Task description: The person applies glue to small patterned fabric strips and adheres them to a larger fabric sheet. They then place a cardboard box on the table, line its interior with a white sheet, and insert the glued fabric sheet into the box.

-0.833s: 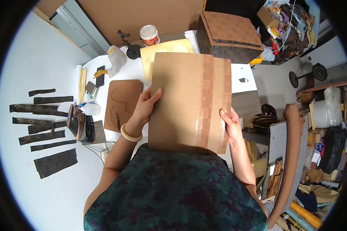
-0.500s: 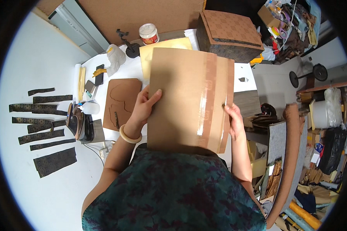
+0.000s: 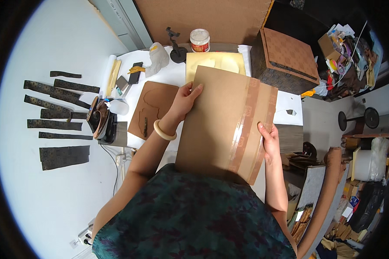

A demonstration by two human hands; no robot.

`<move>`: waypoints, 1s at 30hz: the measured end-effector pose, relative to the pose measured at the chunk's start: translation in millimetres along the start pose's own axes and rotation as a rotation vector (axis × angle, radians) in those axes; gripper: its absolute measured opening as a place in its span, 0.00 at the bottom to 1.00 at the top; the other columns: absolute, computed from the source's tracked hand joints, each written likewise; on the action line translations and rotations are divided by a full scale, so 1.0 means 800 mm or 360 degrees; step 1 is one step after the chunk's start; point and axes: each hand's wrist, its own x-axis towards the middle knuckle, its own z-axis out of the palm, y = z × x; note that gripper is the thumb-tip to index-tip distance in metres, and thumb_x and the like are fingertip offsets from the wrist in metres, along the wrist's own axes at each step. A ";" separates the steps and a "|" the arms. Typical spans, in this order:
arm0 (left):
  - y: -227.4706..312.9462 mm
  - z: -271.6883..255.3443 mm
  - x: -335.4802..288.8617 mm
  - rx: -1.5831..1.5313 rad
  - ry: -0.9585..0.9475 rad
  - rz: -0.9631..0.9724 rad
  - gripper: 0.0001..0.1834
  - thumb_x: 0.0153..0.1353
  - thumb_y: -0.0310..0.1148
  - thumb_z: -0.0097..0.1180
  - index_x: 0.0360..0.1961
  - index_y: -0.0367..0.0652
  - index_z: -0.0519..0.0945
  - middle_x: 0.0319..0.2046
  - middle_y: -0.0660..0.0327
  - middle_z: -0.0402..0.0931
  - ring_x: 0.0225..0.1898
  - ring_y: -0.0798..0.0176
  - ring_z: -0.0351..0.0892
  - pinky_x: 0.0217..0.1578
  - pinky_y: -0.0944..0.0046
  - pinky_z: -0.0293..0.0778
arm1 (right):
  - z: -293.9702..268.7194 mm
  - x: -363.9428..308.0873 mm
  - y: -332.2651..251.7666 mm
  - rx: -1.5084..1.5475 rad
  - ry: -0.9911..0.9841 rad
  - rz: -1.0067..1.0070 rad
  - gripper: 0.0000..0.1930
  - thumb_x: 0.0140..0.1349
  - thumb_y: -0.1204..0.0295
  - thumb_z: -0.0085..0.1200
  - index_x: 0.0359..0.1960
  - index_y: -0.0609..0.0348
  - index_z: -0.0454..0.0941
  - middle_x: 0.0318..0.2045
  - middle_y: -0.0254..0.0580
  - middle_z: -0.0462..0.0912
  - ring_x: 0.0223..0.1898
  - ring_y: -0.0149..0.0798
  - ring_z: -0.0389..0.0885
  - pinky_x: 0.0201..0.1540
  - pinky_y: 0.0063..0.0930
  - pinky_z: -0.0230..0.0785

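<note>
A cardboard sheet with strips of clear tape along its right side is held up in front of my body, tilted. My left hand grips its left edge near the upper corner, thumb on the face. On the right edge, my right hand pinches it the same way; the fingers behind the sheet are hidden. Left of it on the white-covered table lies a brown board with a drawn curved outline and a dark slim tool on it. Behind the sheet's top shows a yellow board with pale rounded shapes.
At the back stand a white-lidded jar, a black phone stand and a brown patterned box. A white squeeze bottle sits at the table's left. Dark strips hang on the wall. Right stands a long brown roll.
The cardboard sheet has tilted clockwise. My left hand now holds closer to its upper left corner. The whole view has shifted, so the table appears farther right.
</note>
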 end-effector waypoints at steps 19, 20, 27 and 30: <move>0.112 -0.027 0.006 -0.0294 -0.0154 -0.0342 0.29 0.64 0.49 0.51 0.56 0.35 0.79 0.51 0.51 0.82 0.51 0.58 0.81 0.54 0.63 0.74 | -0.020 -0.043 -0.032 -0.0475 -0.0641 -0.0402 0.36 0.68 0.50 0.59 0.67 0.65 0.67 0.59 0.41 0.79 0.60 0.35 0.75 0.64 0.37 0.67; 0.118 -0.011 -0.025 -0.0316 -0.0121 -0.0292 0.28 0.63 0.46 0.52 0.56 0.35 0.79 0.51 0.52 0.82 0.52 0.59 0.80 0.54 0.63 0.74 | -0.013 -0.047 -0.035 0.0101 -0.0590 -0.0400 0.45 0.67 0.38 0.51 0.72 0.64 0.60 0.66 0.45 0.72 0.67 0.41 0.70 0.68 0.42 0.63; 0.069 -0.001 -0.117 -0.0090 -0.0641 0.0045 0.34 0.54 0.36 0.53 0.62 0.31 0.73 0.54 0.55 0.80 0.56 0.61 0.78 0.56 0.64 0.73 | 0.016 -0.009 -0.076 0.0527 -0.0019 0.0183 0.25 0.69 0.63 0.59 0.63 0.62 0.71 0.53 0.45 0.82 0.52 0.39 0.83 0.54 0.36 0.78; 0.089 0.036 -0.127 -0.0154 -0.0339 0.0192 0.29 0.63 0.35 0.56 0.64 0.33 0.71 0.53 0.55 0.80 0.56 0.64 0.78 0.57 0.64 0.74 | 0.040 -0.032 -0.061 0.0421 -0.0137 0.0046 0.22 0.70 0.63 0.58 0.61 0.61 0.74 0.51 0.42 0.83 0.50 0.34 0.84 0.54 0.32 0.78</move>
